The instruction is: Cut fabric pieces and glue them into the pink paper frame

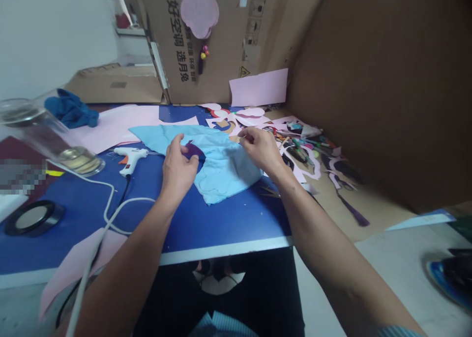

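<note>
A small dark purple piece (194,151), which looks like felt or cloth, sits between the thumb and fingers of my left hand (178,170). Beneath both hands spreads a crumpled light blue cloth (224,177) with a thin line curving across its lower part. My right hand (262,149) is over the cloth's right side, thumb and fingertips pinched together; whatever they hold is too small to make out. A white glue gun (130,159) with an orange trigger lies left of my left hand. Partly hidden by my right forearm are scissors (271,192).
Pink paper cutouts, pens and scraps (302,153) pile up at the right. A clear glass jar (55,140), dark blue cloth (72,110), tape roll (34,218) and white cable (110,204) occupy the left. Cardboard walls (228,42) enclose the blue table (228,229) behind and right.
</note>
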The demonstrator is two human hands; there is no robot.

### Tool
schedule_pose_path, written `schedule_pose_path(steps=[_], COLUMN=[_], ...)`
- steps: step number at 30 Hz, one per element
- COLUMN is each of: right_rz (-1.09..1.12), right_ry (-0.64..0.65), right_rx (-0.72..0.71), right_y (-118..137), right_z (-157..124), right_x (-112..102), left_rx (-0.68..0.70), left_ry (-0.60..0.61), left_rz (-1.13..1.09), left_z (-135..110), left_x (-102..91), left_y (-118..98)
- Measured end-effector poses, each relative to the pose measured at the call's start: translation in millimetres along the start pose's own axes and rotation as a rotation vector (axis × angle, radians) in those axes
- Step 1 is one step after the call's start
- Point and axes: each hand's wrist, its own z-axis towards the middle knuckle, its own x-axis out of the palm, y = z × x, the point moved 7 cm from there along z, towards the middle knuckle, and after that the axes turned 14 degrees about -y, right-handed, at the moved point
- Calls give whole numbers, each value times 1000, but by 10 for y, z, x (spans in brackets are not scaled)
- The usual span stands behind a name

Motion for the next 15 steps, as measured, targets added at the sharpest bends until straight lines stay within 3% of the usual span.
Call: schedule_pose_path(steps=[3, 7, 10, 13, 15], right_rz=[-29, -84, -230, -356, -383], right_ry=[-10, -38, 157, 391, 447], right_rx=[1, -47, -81, -97, -113], right_y=[114, 196, 47, -208, -329], right_z=[-1, -163, -494, -941, -1185], right_x=[-299, -909, -1196, -1338, -1406], left_rx=[89, 149, 204, 221, 188], left_ry=[-17, -57, -48, 1, 16], left_rz=[20, -33, -79, -142, -184], left_z=[-19, -42, -81, -132, -159], left_x=[-21, -63, -61, -18, -2], left_y=[-117, -227, -320, -392, -413])
